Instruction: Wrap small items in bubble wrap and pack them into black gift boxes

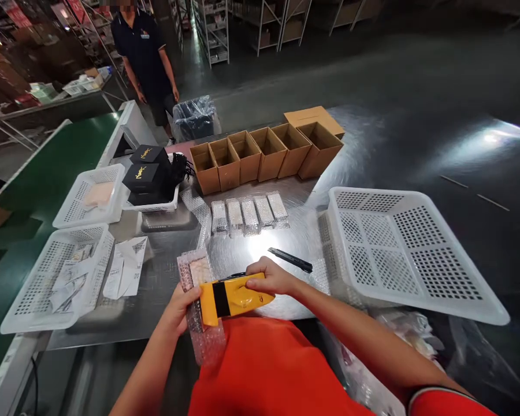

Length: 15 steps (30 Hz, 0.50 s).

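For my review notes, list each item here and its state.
Yellow packet: creased, held by left hand and right hand
Bubble-wrapped packet: held by left hand
Black tool: lying on table
Cardboard boxes: upright, open
Black boxes: closed
Five packets: bubble-wrapped, side by side
Bin: open, lined with plastic

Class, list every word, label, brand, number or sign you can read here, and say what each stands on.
No text is clear enough to quote.
Black boxes: gold script, too blurred.
Yellow packet: small dark marks, unreadable.
White papers beside the basket: print too small.
Dark shirt: chest mark, too small.
Red banners: markings blurred.
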Motion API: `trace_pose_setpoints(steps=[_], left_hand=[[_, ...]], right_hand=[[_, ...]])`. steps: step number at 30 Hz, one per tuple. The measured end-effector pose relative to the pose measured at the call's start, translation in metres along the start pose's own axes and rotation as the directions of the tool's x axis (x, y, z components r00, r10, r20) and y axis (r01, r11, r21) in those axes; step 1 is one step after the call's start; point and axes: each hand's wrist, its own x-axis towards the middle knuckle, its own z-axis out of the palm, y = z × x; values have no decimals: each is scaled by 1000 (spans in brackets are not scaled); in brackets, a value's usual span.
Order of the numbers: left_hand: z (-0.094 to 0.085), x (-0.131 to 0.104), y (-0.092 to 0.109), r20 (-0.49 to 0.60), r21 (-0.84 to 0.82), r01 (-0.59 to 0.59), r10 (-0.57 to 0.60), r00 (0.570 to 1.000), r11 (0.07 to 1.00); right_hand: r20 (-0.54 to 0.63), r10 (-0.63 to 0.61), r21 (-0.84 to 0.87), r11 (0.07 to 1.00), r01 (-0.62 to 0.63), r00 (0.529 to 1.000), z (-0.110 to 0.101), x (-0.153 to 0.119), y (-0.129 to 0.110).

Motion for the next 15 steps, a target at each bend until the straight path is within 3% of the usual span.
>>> trace_pose_setpoints(steps=[4,7,12,15], left_hand=[[-6,-4,3,-121,46,-17,22,992,999],[-13,-11,12,-196,28,48,-42,980,998],[-14,-22,12,62,-63,171,-167,984,983],[-18,-22,2,89,-69,175,-169,982,982]], right_hand=[[30,18,-72,997,-15,999,-12,-6,-7],[37,23,-156,988,-17,999,-27,-10,-4],[59,16,-117,993,-9,998,-30,-6,8],[65,17,-49,999,-13,998,-20,-3,12]])
